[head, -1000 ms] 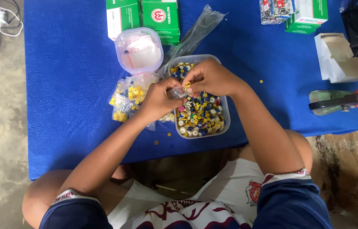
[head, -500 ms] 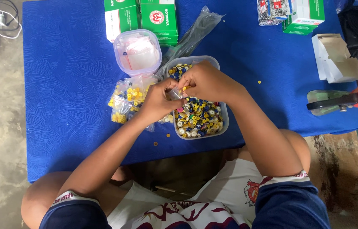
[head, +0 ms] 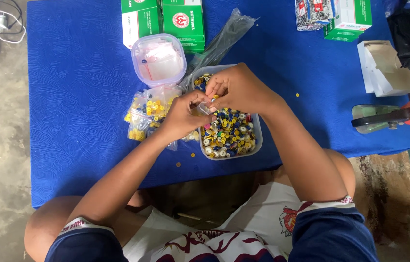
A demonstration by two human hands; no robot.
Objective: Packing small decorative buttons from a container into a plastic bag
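Currently both hands meet over the clear tub of coloured buttons (head: 229, 138): left hand (head: 183, 116) and right hand (head: 239, 90) fingers pinched narrow on a small clear bag (head: 206, 108). Filled button bags (head: 147, 114) lie at nine o'clock on the blue counter (head: 79, 97).

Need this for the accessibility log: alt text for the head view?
Both hands, left and right, pinch a small clear bag over a tub of small coloured pieces on a blue mat; filled bags lie left.

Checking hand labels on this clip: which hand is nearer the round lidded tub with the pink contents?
Left. The left hand is just below the round tub, beside the small filled bags. The right hand is farther off, over the tray of coloured pieces.
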